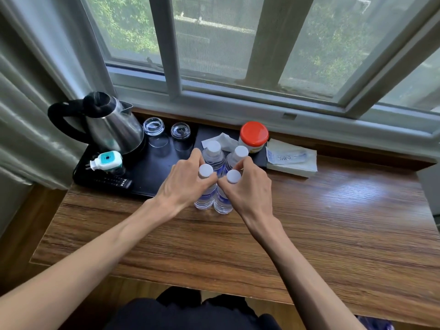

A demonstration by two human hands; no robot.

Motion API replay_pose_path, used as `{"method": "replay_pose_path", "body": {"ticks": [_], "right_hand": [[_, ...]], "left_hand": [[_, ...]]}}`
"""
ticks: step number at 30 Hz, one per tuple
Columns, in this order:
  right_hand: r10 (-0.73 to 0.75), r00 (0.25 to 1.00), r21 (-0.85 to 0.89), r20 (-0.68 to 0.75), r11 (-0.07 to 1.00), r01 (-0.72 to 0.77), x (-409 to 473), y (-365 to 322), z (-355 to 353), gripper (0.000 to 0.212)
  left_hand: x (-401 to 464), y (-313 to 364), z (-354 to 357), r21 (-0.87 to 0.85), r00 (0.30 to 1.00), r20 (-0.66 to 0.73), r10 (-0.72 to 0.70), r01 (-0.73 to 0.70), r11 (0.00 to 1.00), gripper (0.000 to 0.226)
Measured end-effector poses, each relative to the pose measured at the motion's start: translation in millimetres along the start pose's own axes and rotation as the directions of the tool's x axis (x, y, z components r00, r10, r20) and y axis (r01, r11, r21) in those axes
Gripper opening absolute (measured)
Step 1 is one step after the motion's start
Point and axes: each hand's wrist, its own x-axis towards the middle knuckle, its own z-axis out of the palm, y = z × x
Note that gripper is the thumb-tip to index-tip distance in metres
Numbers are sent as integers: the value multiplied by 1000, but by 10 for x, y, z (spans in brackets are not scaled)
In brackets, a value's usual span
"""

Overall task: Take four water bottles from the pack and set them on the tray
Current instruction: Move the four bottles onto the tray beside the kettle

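Several clear water bottles with white caps stand upright in a tight cluster at the front right edge of the black tray (152, 172). The two near bottles (206, 170) (233, 176) rest on the wooden table, the two far bottles (213, 146) (241, 151) on or at the tray's edge. My left hand (185, 184) is wrapped around the necks of the left pair. My right hand (247, 186) grips the necks of the right pair. No pack wrapping is visible.
On the tray stand a steel kettle (114, 129), two upturned glasses (153, 126) (180, 131), a plug-in device (107, 160) and a remote (112, 182). A red-lidded jar (253, 134), a white napkin (220, 139) and paper packets (291, 159) lie behind. The window sill runs along the back.
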Motion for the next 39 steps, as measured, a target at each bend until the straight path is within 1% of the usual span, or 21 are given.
{"method": "replay_pose_path", "body": {"ticks": [3,7,9,11,13,17,20,22,25,27,29,30,34,39], "right_hand": [[-23,999,2,30,1000,23,-33,77,-33,32],[-28,999,5,39,1000,28,-86,151,-14,30],[-35,999,37,31,999,34,-117,188,27,30],[-38,999,70,21,997,36,-164,237,74,35],[-54,999,75,7,996,53,-233,307,123,44],[-30,1000,72,3,997,30,-400,485,241,62],[64,998,113,9,991,-65,-515,611,386,77],[145,988,181,59,971,-154,-575,686,527,82],[207,970,257,131,938,-235,-608,778,764,83],[223,964,294,144,921,-257,-595,782,906,79],[243,963,335,114,904,-268,-572,776,1026,77],[249,965,354,86,897,-263,-560,769,1071,75],[229,973,407,9,888,-213,-536,763,1193,69],[232,972,459,-28,867,-193,-559,794,1218,59]], "left_hand": [[-23,-31,49,-100,1000,30,-8,11,995,37],[-102,-92,72,-174,999,35,33,-26,984,39],[-125,-157,59,-226,997,53,52,-38,973,37],[-143,-247,47,-281,996,68,58,-37,959,40],[-169,-355,53,-314,997,54,45,-26,949,52],[-269,-588,162,-198,1000,-8,8,-10,980,82],[-320,-741,345,-224,998,57,-31,43,974,105],[-317,-796,460,-234,992,121,-44,71,970,112],[-296,-772,572,-285,985,157,-67,111,952,108],[-267,-723,619,-363,988,144,-55,104,926,91],[-238,-707,682,-419,993,116,-35,80,905,70],[-227,-713,715,-425,994,104,-40,81,902,66],[-231,-760,827,-406,990,73,-122,141,903,65],[-278,-747,850,-400,990,20,-140,136,906,64]]}}
